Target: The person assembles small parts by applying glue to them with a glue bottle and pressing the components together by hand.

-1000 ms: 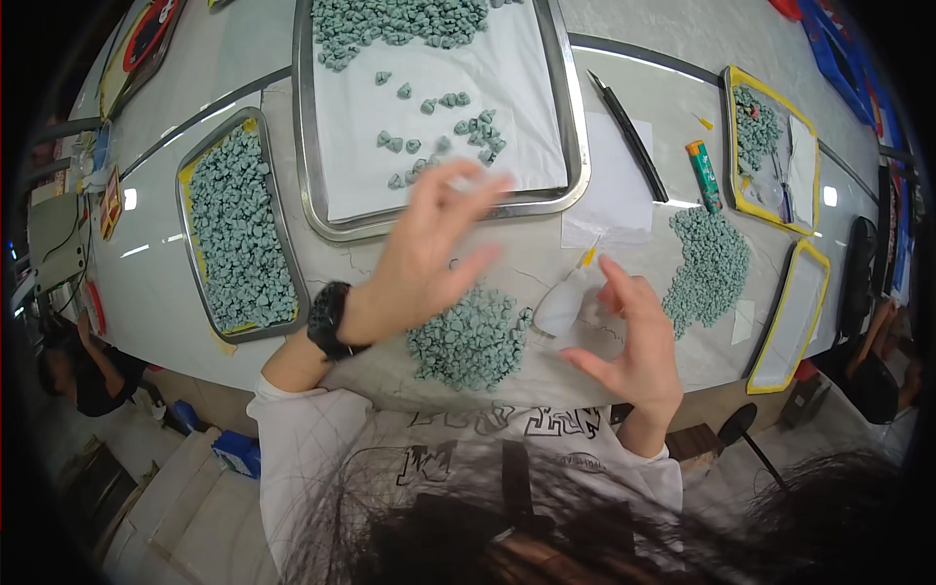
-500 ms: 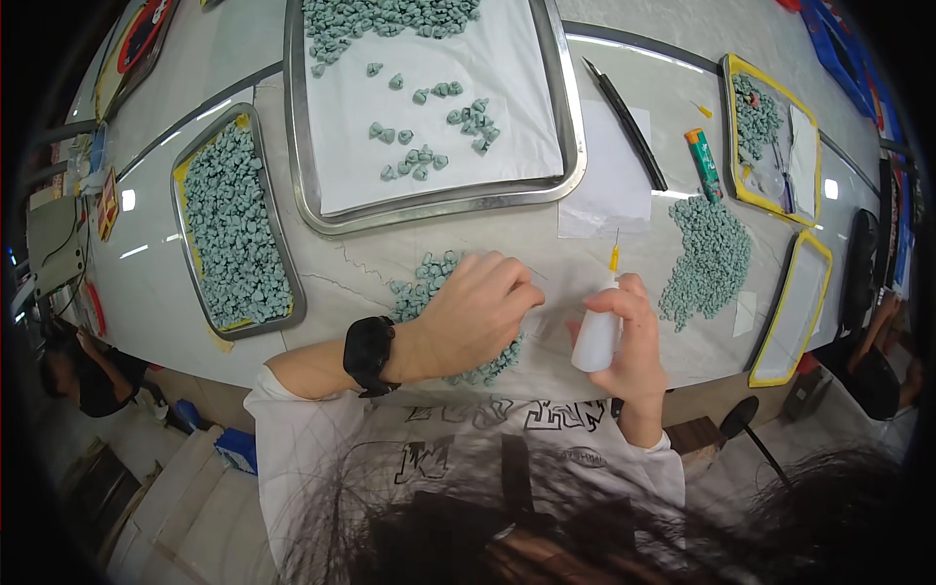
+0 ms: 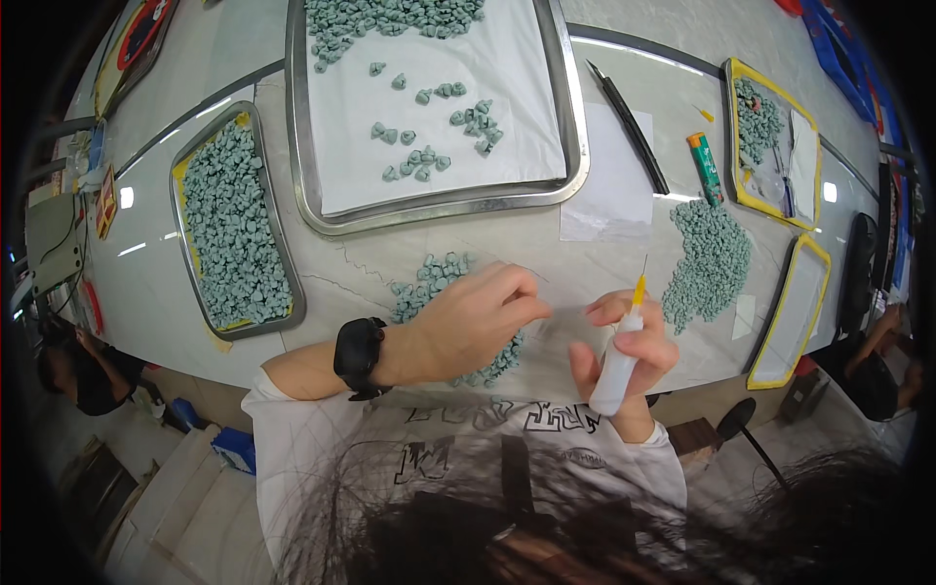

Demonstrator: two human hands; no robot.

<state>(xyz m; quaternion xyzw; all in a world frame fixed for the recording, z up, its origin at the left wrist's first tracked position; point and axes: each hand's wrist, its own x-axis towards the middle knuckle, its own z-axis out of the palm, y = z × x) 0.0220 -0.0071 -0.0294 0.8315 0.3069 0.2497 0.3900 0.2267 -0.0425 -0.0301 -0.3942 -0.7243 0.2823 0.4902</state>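
Upright, glue bottle (image 3: 614, 363) in right hand (image 3: 624, 341)

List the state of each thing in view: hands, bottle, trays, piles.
left hand: palm down on the small grey-green pile, fingers pinched
right hand: gripping the bottle
white squeeze bottle: upright, yellow needle tip up
large steel tray: paper-lined, pieces heaped at the far end, a few scattered
left tray: full of pieces
right pile: loose on the table

Teal-green pieces (image 3: 444, 278), white yellow-tipped bottle (image 3: 616, 363), black wristwatch (image 3: 359, 356)
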